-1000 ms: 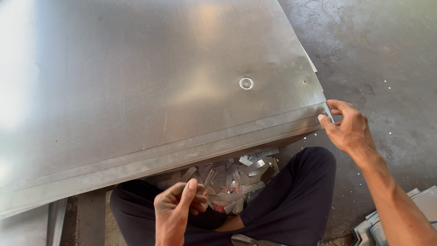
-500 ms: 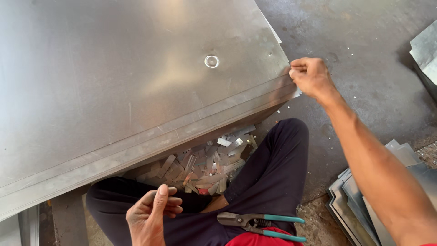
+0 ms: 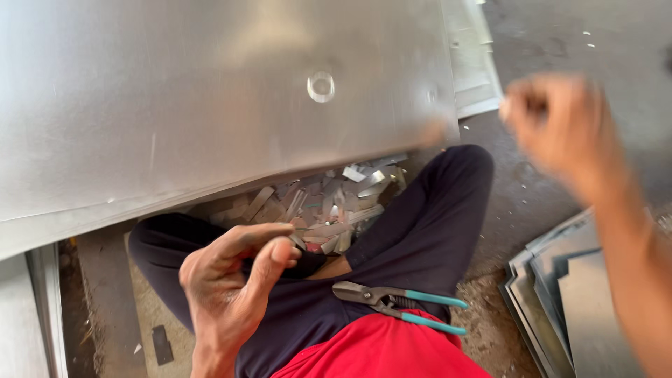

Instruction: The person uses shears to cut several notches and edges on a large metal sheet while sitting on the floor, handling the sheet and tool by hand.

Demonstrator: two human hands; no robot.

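A large sheet of galvanised metal (image 3: 175,105) with a small ring mark fills the upper left, its folded front edge over my crossed legs. My left hand (image 3: 231,280) hovers above my lap with fingers curled loosely, holding nothing. My right hand (image 3: 560,129) is blurred in motion to the right of the sheet's corner, fingers closed, off the sheet. Tin snips (image 3: 395,302) with teal handles lie on my lap, touched by neither hand. A heap of small metal offcuts (image 3: 329,210) lies on the floor under the sheet's edge.
A stack of cut metal sheets (image 3: 567,294) lies on the floor at the lower right. Another light metal piece (image 3: 472,63) sits beyond the big sheet's right edge. Grey concrete floor (image 3: 595,42) lies behind. A metal strip (image 3: 42,308) runs along the lower left.
My right hand has let go of the sheet's right corner and swung away to the right. The view tilted down, showing the snips and my lap. My left hand stays over my lap.
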